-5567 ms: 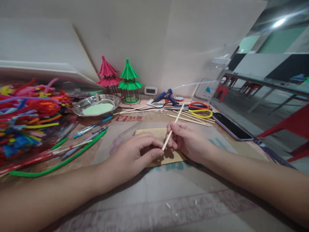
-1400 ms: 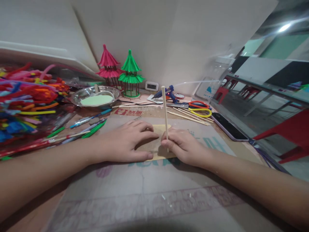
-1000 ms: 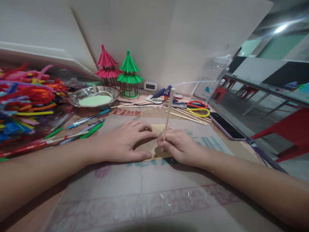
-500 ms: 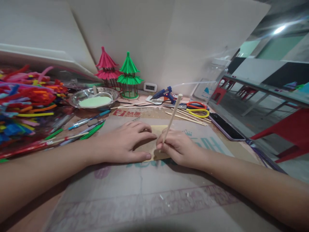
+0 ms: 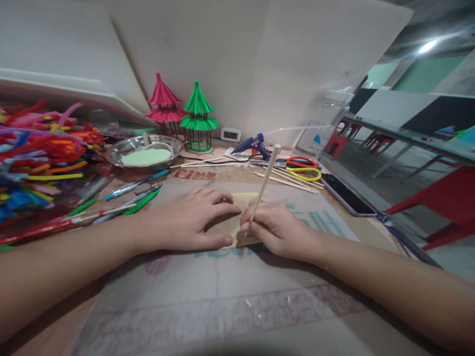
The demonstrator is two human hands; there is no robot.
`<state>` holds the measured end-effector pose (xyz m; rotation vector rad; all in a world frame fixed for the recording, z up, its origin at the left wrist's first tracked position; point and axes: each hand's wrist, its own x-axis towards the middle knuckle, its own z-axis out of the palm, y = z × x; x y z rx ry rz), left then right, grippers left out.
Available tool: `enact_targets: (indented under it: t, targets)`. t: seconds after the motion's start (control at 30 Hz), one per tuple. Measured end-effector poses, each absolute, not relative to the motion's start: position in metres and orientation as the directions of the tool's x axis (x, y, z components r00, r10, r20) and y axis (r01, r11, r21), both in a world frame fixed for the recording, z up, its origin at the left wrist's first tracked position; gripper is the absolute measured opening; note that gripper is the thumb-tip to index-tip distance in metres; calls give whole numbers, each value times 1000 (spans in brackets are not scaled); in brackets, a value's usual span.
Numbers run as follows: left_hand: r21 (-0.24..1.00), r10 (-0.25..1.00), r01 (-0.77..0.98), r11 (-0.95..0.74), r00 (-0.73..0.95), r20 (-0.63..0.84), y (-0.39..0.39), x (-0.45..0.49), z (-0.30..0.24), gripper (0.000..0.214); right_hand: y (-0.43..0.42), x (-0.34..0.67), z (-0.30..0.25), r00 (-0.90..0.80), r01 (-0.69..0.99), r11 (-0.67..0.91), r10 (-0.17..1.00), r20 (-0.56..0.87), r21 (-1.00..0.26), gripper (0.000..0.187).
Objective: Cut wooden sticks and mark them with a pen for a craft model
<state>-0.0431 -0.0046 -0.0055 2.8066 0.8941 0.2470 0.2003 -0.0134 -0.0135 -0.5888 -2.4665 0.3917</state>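
Between my hands a flat tan piece (image 5: pixel 226 225), like card or thin wood, lies on a printed plastic-covered board (image 5: pixel 178 296). My left hand (image 5: pixel 189 217) rests palm down over its left side, thumb and fingers spread apart. My right hand (image 5: pixel 278 225) pinches a thin wooden stick (image 5: pixel 267 180) close to its lower end. The stick stands tilted, its top leaning a little right and away from me. Its lower tip is near the tan piece; my fingers partly hide it, so contact is unclear.
Behind lie a blue glue gun (image 5: pixel 252 144), scissors (image 5: pixel 304 170), loose sticks (image 5: pixel 289 180) and a phone (image 5: pixel 347 195). To the left are a metal bowl (image 5: pixel 115 155), pens (image 5: pixel 129 188) and colourful pipe cleaners (image 5: pixel 40 153). Green (image 5: pixel 198 118) and pink (image 5: pixel 163 101) pagoda models stand at the back.
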Motion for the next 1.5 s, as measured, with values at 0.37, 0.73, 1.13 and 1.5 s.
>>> enact_targets:
  t: [0.37, 0.73, 1.13, 1.5]
  targets:
    - [229, 591, 558, -797, 800, 107, -4, -42, -5, 55, -14, 200, -12, -734, 340, 858, 498, 462, -384, 28]
    - [221, 596, 569, -792, 799, 80, -6, -42, -5, 56, -14, 200, -13, -737, 326, 854, 498, 457, -405, 26]
    - [235, 593, 558, -796, 798, 110, -5, -43, -5, 55, -15, 200, -11, -739, 353, 851, 508, 442, -388, 30]
    - [227, 592, 562, -795, 801, 88, -6, -41, -4, 53, -16, 198, -12, -734, 349, 838, 523, 433, -420, 26]
